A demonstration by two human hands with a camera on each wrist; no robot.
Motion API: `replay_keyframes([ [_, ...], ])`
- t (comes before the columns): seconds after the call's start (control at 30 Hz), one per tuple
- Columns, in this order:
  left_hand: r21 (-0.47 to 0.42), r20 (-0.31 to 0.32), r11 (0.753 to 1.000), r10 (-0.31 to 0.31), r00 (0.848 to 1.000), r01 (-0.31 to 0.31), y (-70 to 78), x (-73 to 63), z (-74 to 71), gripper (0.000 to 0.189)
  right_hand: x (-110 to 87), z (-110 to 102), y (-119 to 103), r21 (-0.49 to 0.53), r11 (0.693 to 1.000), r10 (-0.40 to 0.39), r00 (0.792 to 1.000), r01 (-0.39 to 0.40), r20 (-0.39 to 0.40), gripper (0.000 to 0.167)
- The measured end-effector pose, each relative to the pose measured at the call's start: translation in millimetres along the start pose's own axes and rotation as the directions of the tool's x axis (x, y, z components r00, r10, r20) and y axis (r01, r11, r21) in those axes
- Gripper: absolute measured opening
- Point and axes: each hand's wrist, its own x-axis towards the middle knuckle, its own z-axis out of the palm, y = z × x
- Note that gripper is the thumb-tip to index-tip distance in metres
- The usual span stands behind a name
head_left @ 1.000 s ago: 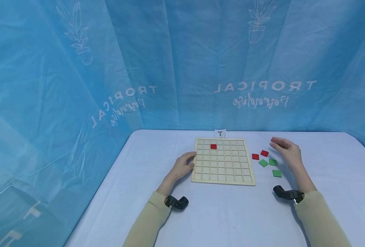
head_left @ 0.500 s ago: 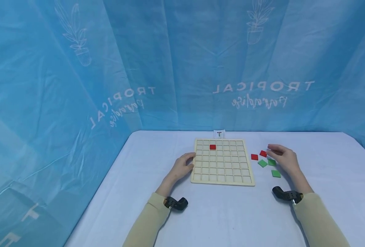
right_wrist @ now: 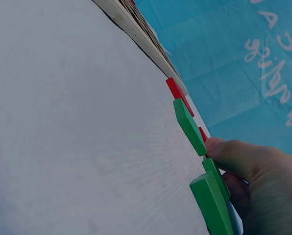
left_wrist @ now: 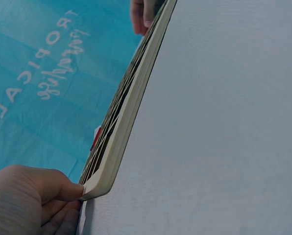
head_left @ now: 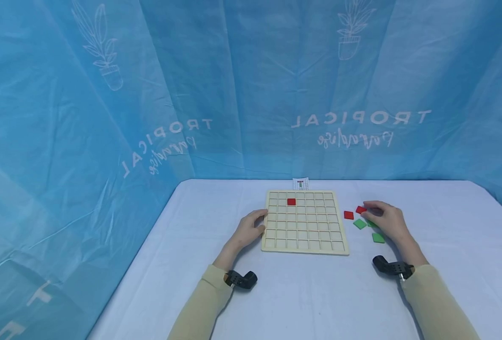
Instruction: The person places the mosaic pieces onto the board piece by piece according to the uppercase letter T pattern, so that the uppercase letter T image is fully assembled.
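Observation:
A square wooden grid board (head_left: 304,252) lies on the white table, with one red tile (head_left: 291,201) in a cell of its second row. My left hand (head_left: 247,230) rests against the board's left edge; in the left wrist view its thumb (left_wrist: 62,188) touches the board near a corner. At the right, my right hand (head_left: 389,220) has thumb and fingertips on either side of another red tile (head_left: 361,209), pinching it low over the table. Part of a green tile (head_left: 372,224) is hidden under that hand.
Beside the board lie a loose red tile (head_left: 348,215) and a green tile (head_left: 359,224); another green tile (head_left: 378,238) sits nearer the right wrist. A small printed pattern card (head_left: 300,183) lies behind the board. Blue curtains (head_left: 251,94) bound the table's back and left.
My right hand has come down and leftward onto the red tile, its fingers closing in on it. The left hand has stayed at the board's edge.

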Motion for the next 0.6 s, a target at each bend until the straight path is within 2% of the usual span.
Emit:
replay_keyframes([
  [0.13,-0.006,-0.001,1.0,-0.008,1.0,0.008,-0.2,-1.1,0.2,0.049,0.3,0.2,-2.0,-0.018,1.0,-0.009,1.0,0.009,-0.011,0.037],
  [0.27,-0.002,0.001,1.0,-0.014,1.0,0.014,0.3,-2.6,1.1,0.049,0.2,-1.9,-1.5,-0.014,1.0,0.019,1.0,-0.019,-0.009,0.038],
  [0.43,0.007,0.001,1.0,-0.012,1.0,0.012,0.6,-1.5,1.3,0.05,3.6,-10.8,-7.8,0.083,0.994,0.07,0.997,-0.067,-0.039,0.045],
  [0.6,0.006,0.005,1.0,-0.016,1.0,0.016,0.5,-0.4,0.5,0.05,12.6,-15.8,-23.7,0.162,0.982,0.103,0.993,-0.093,-0.059,0.052],
])
